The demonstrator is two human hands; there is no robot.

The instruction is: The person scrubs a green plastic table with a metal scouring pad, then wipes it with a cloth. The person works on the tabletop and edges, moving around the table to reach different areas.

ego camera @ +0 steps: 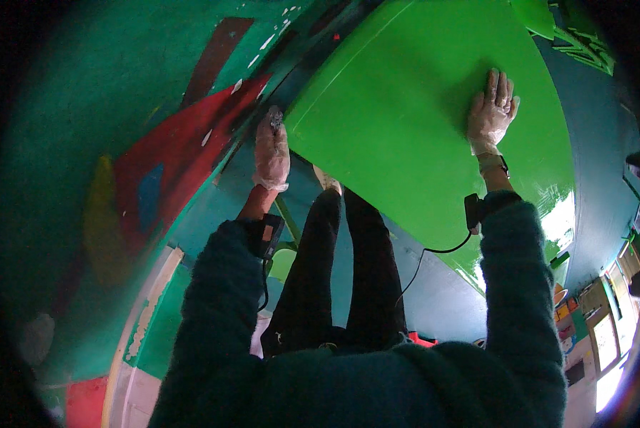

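Observation:
A bright green tabletop with a glossy surface spreads out before me. My right hand, in a thin clear glove, is over its right part with the fingers extended and nothing in them. A shadow falls beside that hand; whether the palm presses on the surface is hard to tell. My left hand, also gloved, is at the tabletop's near left corner, close to the wall. It is seen edge-on, and a dark grey patch shows at its fingertips. I cannot tell whether that is a stain or something held.
A painted green wall with a red shape runs along the left. Dark cabled devices are strapped to both forearms. Green chairs stand at the far right. Blue-grey floor shows beyond the tabletop.

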